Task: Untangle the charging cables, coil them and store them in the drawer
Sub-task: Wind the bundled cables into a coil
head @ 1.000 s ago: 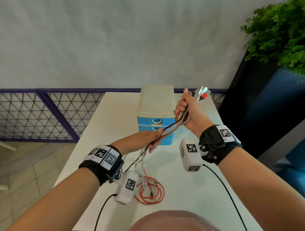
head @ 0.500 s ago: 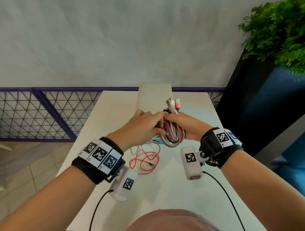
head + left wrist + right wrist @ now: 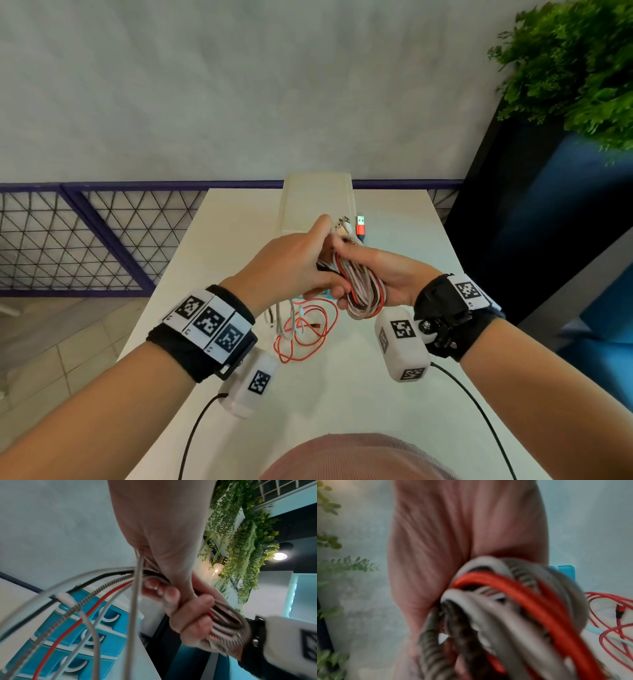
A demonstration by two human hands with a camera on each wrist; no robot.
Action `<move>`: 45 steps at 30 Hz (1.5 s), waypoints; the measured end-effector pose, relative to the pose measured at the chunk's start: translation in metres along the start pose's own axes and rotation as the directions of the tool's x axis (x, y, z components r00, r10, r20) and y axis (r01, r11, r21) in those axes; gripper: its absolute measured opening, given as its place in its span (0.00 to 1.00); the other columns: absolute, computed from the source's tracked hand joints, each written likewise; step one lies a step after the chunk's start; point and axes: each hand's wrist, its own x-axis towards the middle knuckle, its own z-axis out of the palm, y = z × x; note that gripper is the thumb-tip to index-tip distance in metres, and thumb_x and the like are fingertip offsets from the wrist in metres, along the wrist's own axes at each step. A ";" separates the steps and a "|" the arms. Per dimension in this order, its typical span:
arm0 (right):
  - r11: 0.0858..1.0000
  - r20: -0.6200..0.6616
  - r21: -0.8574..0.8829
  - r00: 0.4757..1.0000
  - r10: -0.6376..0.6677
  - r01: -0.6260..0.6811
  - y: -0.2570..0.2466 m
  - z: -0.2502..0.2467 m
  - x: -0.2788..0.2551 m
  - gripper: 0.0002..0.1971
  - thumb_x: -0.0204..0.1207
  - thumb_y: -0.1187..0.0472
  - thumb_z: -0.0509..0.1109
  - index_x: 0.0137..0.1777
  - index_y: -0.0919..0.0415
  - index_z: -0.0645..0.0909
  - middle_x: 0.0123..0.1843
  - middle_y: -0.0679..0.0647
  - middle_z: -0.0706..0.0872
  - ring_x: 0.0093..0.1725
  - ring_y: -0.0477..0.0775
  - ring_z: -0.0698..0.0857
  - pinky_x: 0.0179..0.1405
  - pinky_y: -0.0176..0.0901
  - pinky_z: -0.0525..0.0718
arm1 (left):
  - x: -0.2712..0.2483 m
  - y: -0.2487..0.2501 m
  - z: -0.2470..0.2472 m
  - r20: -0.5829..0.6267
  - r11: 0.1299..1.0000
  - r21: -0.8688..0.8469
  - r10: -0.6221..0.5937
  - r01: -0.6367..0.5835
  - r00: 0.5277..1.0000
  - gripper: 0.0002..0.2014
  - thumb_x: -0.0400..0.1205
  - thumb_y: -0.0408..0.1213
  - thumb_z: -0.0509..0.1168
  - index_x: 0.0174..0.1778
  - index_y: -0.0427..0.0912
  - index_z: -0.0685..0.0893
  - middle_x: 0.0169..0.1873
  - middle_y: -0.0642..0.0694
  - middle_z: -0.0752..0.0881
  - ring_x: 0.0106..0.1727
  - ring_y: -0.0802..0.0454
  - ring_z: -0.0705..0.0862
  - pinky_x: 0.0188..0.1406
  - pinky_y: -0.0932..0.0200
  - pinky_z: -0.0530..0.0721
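Above the middle of the table my right hand (image 3: 373, 277) grips a coil of cables (image 3: 364, 291) in white, red, black and braided strands, USB plugs (image 3: 352, 224) sticking up past its fingers. Close up, the same coil of cables (image 3: 513, 608) fills the right wrist view. My left hand (image 3: 294, 267) pinches the strands just left of the coil; from that left hand (image 3: 163, 547) loose strands (image 3: 96, 588) run down and left. Their slack ends lie as a red and white tangle (image 3: 303, 329) on the table. Beyond stands the blue drawer unit (image 3: 82, 639) with its drawers closed.
The white table (image 3: 342, 394) ends at a purple mesh railing (image 3: 85, 240) on the left and rear. A dark planter with green foliage (image 3: 575, 68) stands at the right. The drawer unit's pale top (image 3: 317, 202) lies straight beyond my hands.
My right hand came down from high by the drawer unit toward the table's middle. My left hand rose to meet it, adding a loop to the coil. The tangle on the table has shrunk.
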 end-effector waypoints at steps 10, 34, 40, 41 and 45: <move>0.921 -0.069 -0.389 0.997 -0.025 -0.004 0.006 0.002 0.000 0.10 0.80 0.59 0.70 0.41 0.65 0.83 0.34 0.56 0.84 0.29 0.48 0.81 0.38 0.43 0.83 | 0.002 -0.035 -0.005 0.435 0.847 -0.437 -0.096 0.304 0.895 0.20 0.73 0.40 0.76 0.48 0.49 0.68 0.38 0.50 0.86 0.36 0.56 0.80 0.39 0.60 0.78; 0.871 -0.195 -0.491 0.971 -0.135 0.023 -0.001 0.012 0.003 0.08 0.80 0.59 0.71 0.40 0.62 0.82 0.32 0.52 0.83 0.30 0.47 0.80 0.37 0.40 0.84 | -0.011 -0.068 0.009 0.641 0.130 -0.766 0.079 0.629 0.764 0.16 0.69 0.51 0.77 0.33 0.44 0.82 0.26 0.49 0.80 0.40 0.50 0.85 0.49 0.58 0.85; 0.855 -0.184 -0.514 0.966 -0.182 0.063 -0.002 0.012 0.009 0.11 0.80 0.57 0.70 0.48 0.66 0.81 0.37 0.57 0.84 0.37 0.56 0.85 0.54 0.60 0.86 | -0.014 -0.056 0.007 0.652 -0.010 -0.758 0.032 0.652 0.758 0.19 0.83 0.45 0.53 0.26 0.45 0.73 0.17 0.53 0.69 0.23 0.53 0.74 0.35 0.59 0.81; 0.863 -0.188 -0.502 0.966 -0.178 0.061 -0.001 0.012 0.011 0.11 0.81 0.58 0.69 0.50 0.68 0.81 0.39 0.59 0.85 0.39 0.58 0.86 0.56 0.62 0.85 | -0.013 -0.054 0.006 0.650 -0.008 -0.759 0.026 0.651 0.759 0.18 0.83 0.45 0.53 0.27 0.46 0.72 0.17 0.53 0.68 0.22 0.54 0.72 0.33 0.60 0.80; 0.898 -0.196 -0.439 0.973 -0.122 0.024 0.004 0.010 0.012 0.14 0.81 0.58 0.69 0.55 0.72 0.81 0.42 0.62 0.87 0.44 0.61 0.88 0.57 0.61 0.87 | -0.011 -0.050 0.006 0.638 -0.010 -0.770 -0.049 0.638 0.768 0.18 0.84 0.49 0.53 0.30 0.46 0.71 0.19 0.55 0.64 0.20 0.57 0.64 0.23 0.64 0.72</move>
